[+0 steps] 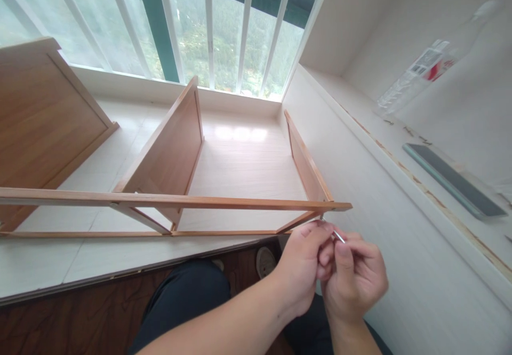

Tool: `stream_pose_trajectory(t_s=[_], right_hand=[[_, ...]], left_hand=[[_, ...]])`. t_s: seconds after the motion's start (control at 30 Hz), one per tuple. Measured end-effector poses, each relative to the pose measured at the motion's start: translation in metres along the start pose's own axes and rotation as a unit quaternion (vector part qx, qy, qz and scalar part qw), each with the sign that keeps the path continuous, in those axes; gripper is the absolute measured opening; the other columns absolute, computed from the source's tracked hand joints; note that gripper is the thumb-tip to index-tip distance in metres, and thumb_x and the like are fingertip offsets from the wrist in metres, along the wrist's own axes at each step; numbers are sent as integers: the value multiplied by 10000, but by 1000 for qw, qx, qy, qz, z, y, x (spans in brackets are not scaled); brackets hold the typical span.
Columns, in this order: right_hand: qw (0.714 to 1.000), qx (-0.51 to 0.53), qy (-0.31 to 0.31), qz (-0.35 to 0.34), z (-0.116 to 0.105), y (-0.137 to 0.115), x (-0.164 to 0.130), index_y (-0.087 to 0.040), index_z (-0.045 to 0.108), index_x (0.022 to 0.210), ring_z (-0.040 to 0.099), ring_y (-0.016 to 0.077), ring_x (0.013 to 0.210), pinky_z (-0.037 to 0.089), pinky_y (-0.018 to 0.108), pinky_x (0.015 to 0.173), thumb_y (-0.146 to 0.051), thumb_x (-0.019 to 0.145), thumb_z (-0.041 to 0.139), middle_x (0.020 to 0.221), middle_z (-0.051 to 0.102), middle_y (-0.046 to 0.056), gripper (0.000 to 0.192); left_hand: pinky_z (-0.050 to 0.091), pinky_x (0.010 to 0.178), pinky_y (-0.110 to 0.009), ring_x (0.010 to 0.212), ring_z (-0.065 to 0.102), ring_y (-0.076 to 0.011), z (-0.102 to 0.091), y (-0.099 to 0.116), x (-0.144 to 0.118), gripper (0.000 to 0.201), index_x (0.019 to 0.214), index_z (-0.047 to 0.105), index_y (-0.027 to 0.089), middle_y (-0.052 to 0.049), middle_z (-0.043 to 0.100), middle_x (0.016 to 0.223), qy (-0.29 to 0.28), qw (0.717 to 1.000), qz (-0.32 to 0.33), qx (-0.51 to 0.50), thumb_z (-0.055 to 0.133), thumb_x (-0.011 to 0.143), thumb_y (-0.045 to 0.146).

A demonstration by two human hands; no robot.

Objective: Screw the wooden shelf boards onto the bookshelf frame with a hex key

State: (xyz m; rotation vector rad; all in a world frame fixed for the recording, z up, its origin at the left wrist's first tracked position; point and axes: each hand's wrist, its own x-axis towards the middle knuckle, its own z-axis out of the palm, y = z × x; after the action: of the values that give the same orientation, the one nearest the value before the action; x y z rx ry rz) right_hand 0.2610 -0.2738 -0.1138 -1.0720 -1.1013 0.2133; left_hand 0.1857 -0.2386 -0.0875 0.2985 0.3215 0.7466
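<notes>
My right hand [356,275] pinches the outer end of a thin silver rod [339,236] that looks like a hex key. My left hand [306,259] is closed around the rod's middle, its fingers just under the end of a long wooden rail [228,202]. The rod's far tip reaches the underside of that rail, where it meets the right end panel [306,155]; the exact contact is hidden by my fingers. The wooden frame lies on its side, with a middle panel [172,141] standing between the long rails.
A wide wooden panel [52,131] stands at the left on the pale window ledge [40,269]. On the right-hand shelf are a clear plastic bottle [424,72], several small screws [408,131] and a phone [456,179]. A white wall [384,200] rises close beside my right hand.
</notes>
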Motion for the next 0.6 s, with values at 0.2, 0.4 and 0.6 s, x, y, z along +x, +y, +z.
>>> stream_pose_trajectory(t_s=[0.2, 0.4, 0.6], right_hand=[[999, 33, 16, -25, -6, 0, -2, -188, 576, 957, 548, 96, 436, 504, 250, 469, -171, 881, 675, 644, 614, -47, 126], [999, 45, -3, 1, -6, -2, 2, -195, 564, 993, 548, 79, 421, 463, 195, 376, -165, 907, 642, 711, 613, -38, 120], [997, 74, -6, 5, -6, -3, 3, -197, 552, 1054, 587, 82, 455, 489, 185, 374, -114, 898, 649, 763, 612, -30, 202]], left_hand=[[157, 399, -196, 365, 252, -36, 0, 0, -6, 243, 796, 616, 136, 77, 392, 449, -65, 998, 12, -21, 641, 887, 360], [182, 397, -181, 368, 263, -40, -1, 1, -1, 242, 814, 614, 140, 75, 392, 451, -77, 997, 24, -7, 604, 915, 359], [194, 387, -165, 375, 263, -42, -1, 1, 0, 227, 819, 595, 155, 74, 393, 462, -73, 997, 15, -9, 595, 924, 356]])
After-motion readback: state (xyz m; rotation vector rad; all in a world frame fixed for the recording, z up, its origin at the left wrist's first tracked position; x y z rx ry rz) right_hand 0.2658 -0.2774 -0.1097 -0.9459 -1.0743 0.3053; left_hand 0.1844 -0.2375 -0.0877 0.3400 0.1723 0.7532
